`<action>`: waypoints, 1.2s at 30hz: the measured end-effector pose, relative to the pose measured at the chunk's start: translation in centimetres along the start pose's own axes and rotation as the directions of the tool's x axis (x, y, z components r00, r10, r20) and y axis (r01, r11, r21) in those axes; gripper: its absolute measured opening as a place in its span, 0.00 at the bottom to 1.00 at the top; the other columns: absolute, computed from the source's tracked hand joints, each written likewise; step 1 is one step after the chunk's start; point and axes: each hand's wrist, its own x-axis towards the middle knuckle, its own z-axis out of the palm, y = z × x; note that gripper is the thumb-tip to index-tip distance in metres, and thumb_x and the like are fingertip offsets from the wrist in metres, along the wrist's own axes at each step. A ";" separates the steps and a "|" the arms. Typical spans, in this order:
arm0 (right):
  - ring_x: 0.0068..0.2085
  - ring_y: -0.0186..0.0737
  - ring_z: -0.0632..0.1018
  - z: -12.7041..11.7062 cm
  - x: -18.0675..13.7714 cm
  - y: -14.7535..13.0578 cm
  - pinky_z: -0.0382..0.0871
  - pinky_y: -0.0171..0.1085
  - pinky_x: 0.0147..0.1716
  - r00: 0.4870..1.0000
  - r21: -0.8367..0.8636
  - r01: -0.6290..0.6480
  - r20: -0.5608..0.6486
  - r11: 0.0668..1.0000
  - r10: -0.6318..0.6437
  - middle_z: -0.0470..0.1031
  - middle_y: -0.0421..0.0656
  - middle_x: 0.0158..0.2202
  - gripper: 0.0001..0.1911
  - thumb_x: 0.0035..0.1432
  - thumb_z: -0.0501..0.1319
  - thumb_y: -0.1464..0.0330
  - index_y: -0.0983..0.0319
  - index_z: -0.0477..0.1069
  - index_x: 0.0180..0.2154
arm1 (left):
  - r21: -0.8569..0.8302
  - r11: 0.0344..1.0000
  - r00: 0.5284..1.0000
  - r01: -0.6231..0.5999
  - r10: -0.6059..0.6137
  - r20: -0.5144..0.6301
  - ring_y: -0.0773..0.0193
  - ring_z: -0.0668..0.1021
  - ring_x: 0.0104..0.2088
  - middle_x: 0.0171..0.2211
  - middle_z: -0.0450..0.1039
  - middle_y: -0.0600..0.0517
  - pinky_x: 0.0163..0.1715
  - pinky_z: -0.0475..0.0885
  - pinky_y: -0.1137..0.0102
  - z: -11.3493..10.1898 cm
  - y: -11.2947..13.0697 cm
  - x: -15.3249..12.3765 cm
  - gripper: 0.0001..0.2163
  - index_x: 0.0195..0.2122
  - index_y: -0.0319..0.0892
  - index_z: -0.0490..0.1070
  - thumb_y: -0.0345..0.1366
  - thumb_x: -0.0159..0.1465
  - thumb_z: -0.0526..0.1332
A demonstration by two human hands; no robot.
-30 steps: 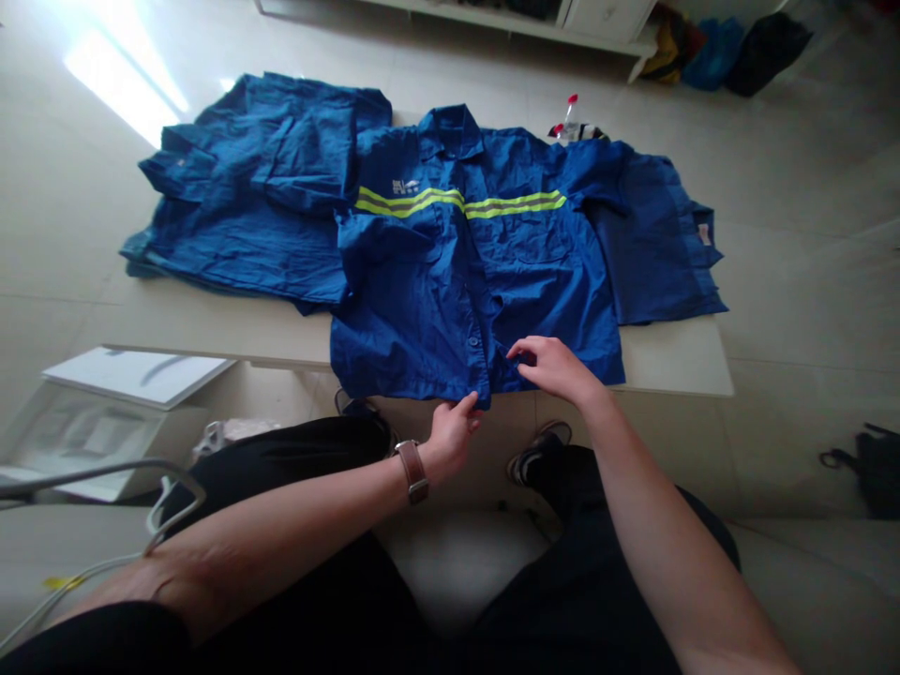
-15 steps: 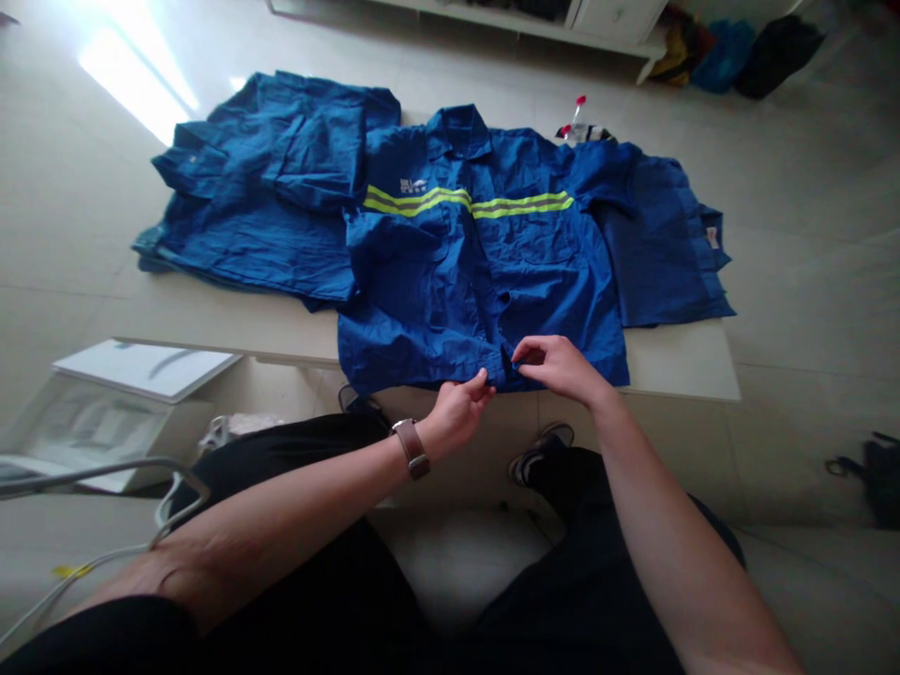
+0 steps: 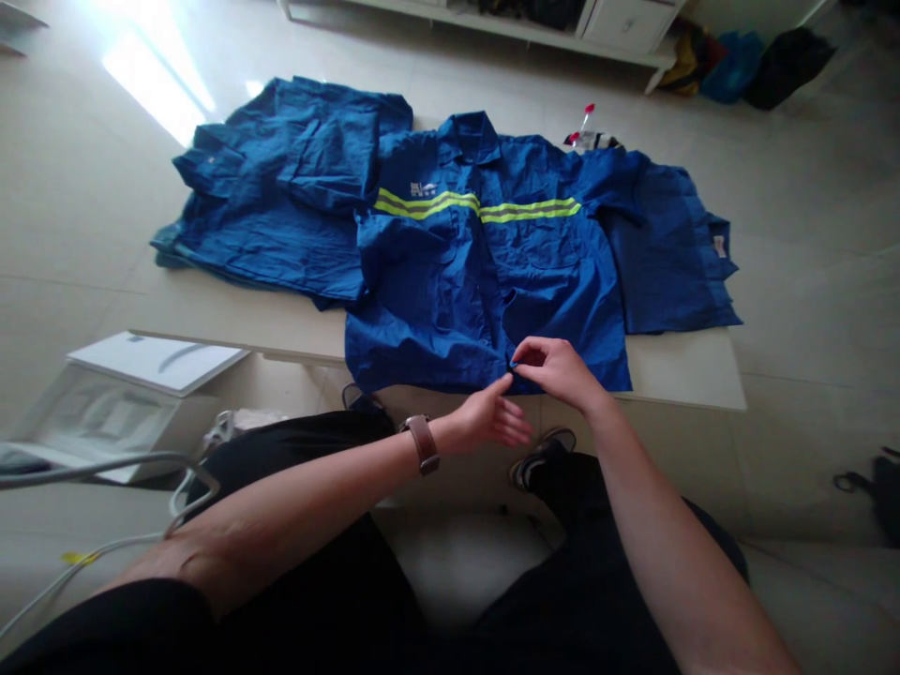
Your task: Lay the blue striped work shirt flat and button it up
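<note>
A blue work jacket point(image 3: 436, 272) with a yellow-green and grey reflective stripe lies front up, its collar pointing away from me. At its lower hem, by the front opening, my right hand point(image 3: 555, 373) pinches the edge of the cloth between thumb and fingers. My left hand point(image 3: 488, 417), below a brown watch strap, is held just under the hem with its fingers stretched out. Its thumb reaches up to the front edge near the right fingertips. Whether that thumb presses on the cloth is hard to see.
The jacket rests on a narrow white table point(image 3: 693, 370). More blue garments point(image 3: 281, 206) are piled at left, and a folded blue garment point(image 3: 667, 253) lies at right. A clear bottle point(image 3: 585, 131) with a red cap stands behind. A white box point(image 3: 155, 366) sits lower left.
My left hand has moved right and its fingers have opened away from the hem. My right hand keeps its pinch at the front edge. The whole view has shifted slightly.
</note>
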 end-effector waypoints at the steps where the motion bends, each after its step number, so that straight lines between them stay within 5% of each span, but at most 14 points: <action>1: 0.34 0.38 0.78 0.1 -0.1 0.0 0.69 0.36 0.35 1.000 -0.042 0.008 0.003 0.999 -0.008 0.80 0.41 0.31 0.06 0.50 0.64 0.69 0.61 0.78 0.32 | 0.163 0.986 0.999 -0.047 0.044 0.020 0.48 0.82 0.32 0.26 0.78 0.40 0.33 0.75 0.61 0.1 -0.4 -0.6 0.22 0.25 0.41 0.74 0.57 0.62 0.66; 3: 0.33 0.38 0.78 0.1 -0.1 0.0 0.69 0.36 0.35 1.000 -0.115 0.025 0.015 0.993 -0.024 0.80 0.40 0.30 0.05 0.50 0.63 0.70 0.61 0.77 0.31 | 0.496 0.824 0.954 -0.273 0.297 0.032 0.48 0.81 0.34 0.24 0.75 0.45 0.37 0.74 0.62 0.0 -0.8 -1.5 0.15 0.22 0.44 0.72 0.46 0.57 0.72; 6: 0.32 0.37 0.77 0.3 0.0 0.0 0.68 0.35 0.35 0.999 -0.177 0.045 0.031 0.983 -0.040 0.79 0.40 0.30 0.06 0.50 0.62 0.72 0.61 0.77 0.31 | 0.833 0.369 0.784 -0.412 0.610 0.117 0.50 0.79 0.41 0.33 0.76 0.47 0.47 0.70 0.63 -0.9 0.2 -1.9 0.08 0.27 0.46 0.72 0.32 0.55 0.72; 10: 0.31 0.36 0.75 0.5 0.1 0.3 0.67 0.35 0.34 0.999 -0.174 0.049 0.029 0.983 -0.044 0.78 0.40 0.30 0.07 0.50 0.62 0.73 0.61 0.77 0.33 | 0.972 -0.125 0.759 -0.199 0.608 0.233 0.46 0.74 0.50 0.47 0.74 0.41 0.51 0.66 0.60 -2.5 1.7 -0.8 0.16 0.42 0.44 0.71 0.29 0.54 0.72; 14: 0.31 0.36 0.74 0.6 0.1 0.7 0.66 0.35 0.33 0.999 -0.169 0.052 0.021 0.984 -0.049 0.76 0.39 0.30 0.09 0.52 0.62 0.71 0.61 0.78 0.36 | 0.924 -0.373 0.756 -0.083 0.581 0.302 0.47 0.72 0.49 0.48 0.72 0.39 0.46 0.64 0.60 -3.2 1.4 0.2 0.15 0.48 0.40 0.69 0.21 0.61 0.61; 23: 0.31 0.36 0.74 0.3 0.1 0.9 0.65 0.35 0.34 0.997 -0.253 0.075 0.018 0.965 -0.073 0.76 0.39 0.29 0.09 0.52 0.61 0.73 0.61 0.78 0.35 | 0.917 -0.368 0.737 -0.156 0.574 0.356 0.49 0.74 0.47 0.46 0.72 0.40 0.44 0.63 0.60 -2.8 1.5 -0.3 0.11 0.47 0.40 0.70 0.23 0.66 0.55; 31: 0.32 0.35 0.75 0.6 0.0 0.7 0.66 0.33 0.35 0.990 -0.276 0.108 0.118 0.955 -0.078 0.77 0.39 0.30 0.11 0.51 0.59 0.78 0.61 0.77 0.33 | 0.971 -0.131 0.792 -0.201 0.561 0.239 0.57 0.79 0.38 0.49 0.71 0.43 0.43 0.69 0.63 -2.8 1.0 -0.5 0.13 0.49 0.44 0.72 0.26 0.68 0.54; 36: 0.34 0.35 0.75 1.2 -0.1 1.1 0.65 0.33 0.36 0.976 -0.312 0.159 0.191 0.937 -0.102 0.77 0.39 0.32 0.16 0.53 0.59 0.80 0.60 0.78 0.41 | 0.955 0.104 0.763 -0.278 0.627 0.153 0.56 0.81 0.38 0.48 0.74 0.45 0.43 0.71 0.64 -2.6 0.7 -0.4 0.12 0.43 0.46 0.75 0.25 0.61 0.61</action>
